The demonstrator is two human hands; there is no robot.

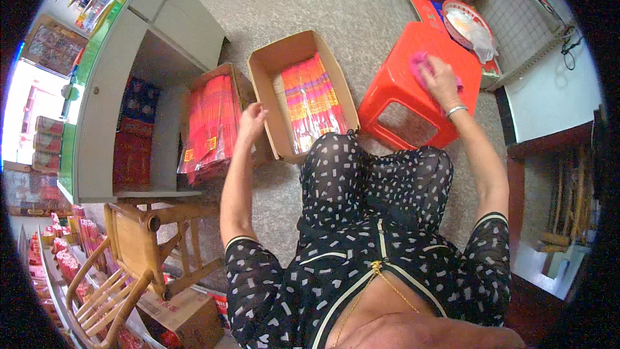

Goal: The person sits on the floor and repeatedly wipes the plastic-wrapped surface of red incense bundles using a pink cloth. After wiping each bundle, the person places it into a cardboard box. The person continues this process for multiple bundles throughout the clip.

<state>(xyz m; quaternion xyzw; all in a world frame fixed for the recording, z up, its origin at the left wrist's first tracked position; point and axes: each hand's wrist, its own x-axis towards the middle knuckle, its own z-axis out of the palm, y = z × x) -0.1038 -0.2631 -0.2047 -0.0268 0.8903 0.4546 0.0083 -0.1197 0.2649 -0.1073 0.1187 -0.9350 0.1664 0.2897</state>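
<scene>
My right hand (440,82) presses a pink cloth (420,69) onto the top of a red plastic stool (402,63) in front of me on the right. The cloth is bunched under my fingers. Beside the left wall of an open cardboard box (269,128), my left hand (254,118) is raised with its fingers curled in, and I see nothing in it. Inside that box lie plastic-wrapped bundles of red, orange and gold sticks (315,97). A second carton to its left is heaped with similar red packets (210,116).
On the left stands a grey cabinet (181,14) with an open compartment. A bamboo chair (135,247) and a closed cardboard carton (179,315) are at lower left. A red basket (467,24) holding plastic bags sits beyond the stool, near a wire-mesh panel (513,24).
</scene>
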